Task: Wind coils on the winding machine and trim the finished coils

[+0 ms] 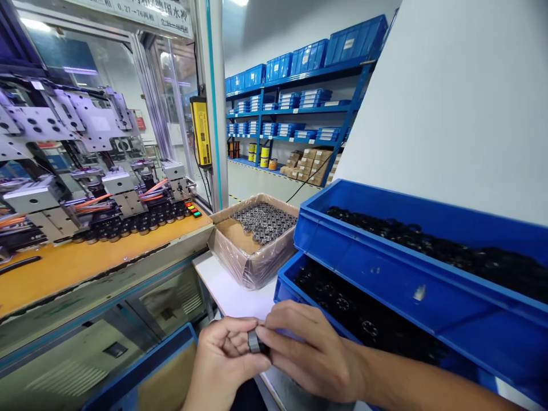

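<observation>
Small grey-metal and black cylindrical part [254,342]: sitting between the two hands, low in view, in front of the white table [218,277]. Left hand [226,359] is pinching it narrowly between thumb and fingers; right hand [314,354] is bringing fingertips against its black side (right thumb hidden, so I cannot tell whether that hand is gripping too).

Beyond: plastic-wrapped carton [257,271] holding packed metal parts [268,222]. To the right, upper blue bin [385,279] is overhanging lower blue bin [285,285], both carrying black parts. Leftward, more black parts [137,224] are lining the machine's orange bench [149,242].

Risks, my judgement: uneven fingertip pressure could be tipping the part out of the pinch, dropping it past the table edge; a right forearm bumping the bins could spill them.

Writing: overhead sign [149,16] is showing "0.27-76两相" and "德国水冷", with a lower line struck through. Yellow unit [201,131]: lettering too small.
</observation>
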Motion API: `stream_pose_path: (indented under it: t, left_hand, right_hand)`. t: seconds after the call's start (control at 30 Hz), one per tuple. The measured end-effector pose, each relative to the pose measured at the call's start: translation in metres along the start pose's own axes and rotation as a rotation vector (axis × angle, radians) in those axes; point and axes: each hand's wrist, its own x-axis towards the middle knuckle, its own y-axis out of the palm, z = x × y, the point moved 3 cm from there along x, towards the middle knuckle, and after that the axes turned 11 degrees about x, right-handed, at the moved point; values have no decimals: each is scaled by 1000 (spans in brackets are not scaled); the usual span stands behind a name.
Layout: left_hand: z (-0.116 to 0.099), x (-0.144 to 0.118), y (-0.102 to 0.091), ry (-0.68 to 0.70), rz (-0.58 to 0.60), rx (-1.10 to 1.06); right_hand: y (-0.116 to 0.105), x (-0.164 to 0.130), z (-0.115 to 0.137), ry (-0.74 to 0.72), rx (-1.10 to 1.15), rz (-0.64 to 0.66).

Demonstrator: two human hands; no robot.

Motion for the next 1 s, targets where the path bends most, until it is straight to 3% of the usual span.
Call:
stream_pose_path:
  t: [0.13, 0.43, 0.67, 0.77, 0.9, 1.0]
  left_hand:
    - [2, 2, -3, -47, 37, 20]
    - [-5, 4, -2, -67, 129, 33]
    - [0, -8, 15, -4, -118, 8]
    - [-8, -8, 15, 191, -152, 130]
    - [-39, -8, 8, 685, -65, 644]
    - [-50, -10, 4, 853, -27, 862]
  right_hand:
    - [-5, 6, 1, 112, 49, 25]
    - [-4, 3, 4, 31, -17, 39]
    - [-3, 0, 9, -84, -159, 22]
    - [-3, -2, 9, -85, -134, -26]
    - [-2, -2, 9, 29, 42, -72]
    - [-1, 0, 10, 110, 118, -70]
